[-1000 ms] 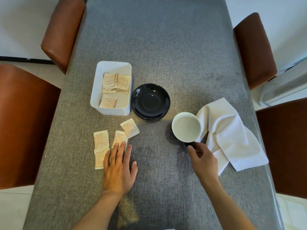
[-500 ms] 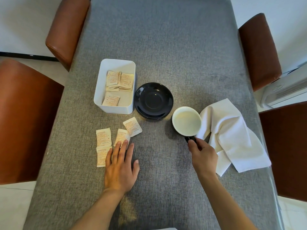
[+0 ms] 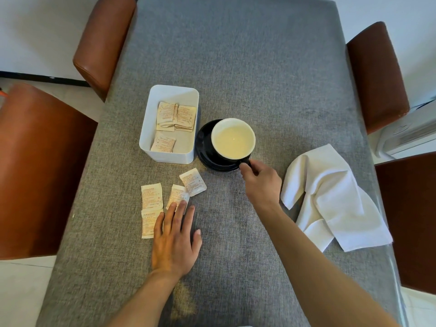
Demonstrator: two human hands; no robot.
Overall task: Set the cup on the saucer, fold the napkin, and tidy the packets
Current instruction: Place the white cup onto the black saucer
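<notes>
Cup (image 3: 233, 139) over the black saucer (image 3: 204, 154), right of its centre; seated or just above, cannot tell. Grey tabletop (image 3: 259, 67) carries all. Crumpled napkin (image 3: 330, 199) lies right of the right hand (image 3: 260, 184), nearer that arm. Right fingers (image 3: 245, 166) pinch the cup handle. Left hand (image 3: 173, 241) flat, fingers spread, tips on loose packets (image 3: 152, 197); white box (image 3: 173, 123) directly beyond.

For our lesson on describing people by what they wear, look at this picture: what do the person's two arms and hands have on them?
Nothing that shows. The left hand and right hand are bare: no gloves, rings, watch or bands are visible. Both forearms are uncovered as far as the bottom edge of the picture, so no sleeve comes into view.
</notes>
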